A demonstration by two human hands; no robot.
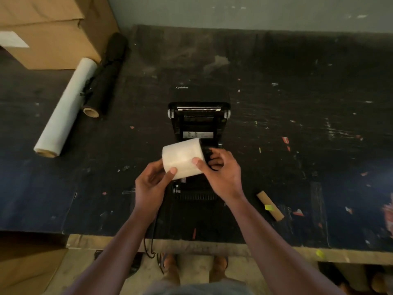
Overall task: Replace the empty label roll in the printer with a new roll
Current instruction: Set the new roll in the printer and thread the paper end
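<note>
Both hands, left [152,182] and right [221,167], closed round new roll [182,158] above open printer [198,124]. Tilted; may jam if seated crooked, black holder [209,155] misaligned.

We hold a white label roll [182,159] over the open black printer [198,116], left hand [152,184] at its near end, right hand [221,169] at its far end. A bare cardboard core [270,205] lies on the dark table [297,103], right of the printer.
</note>
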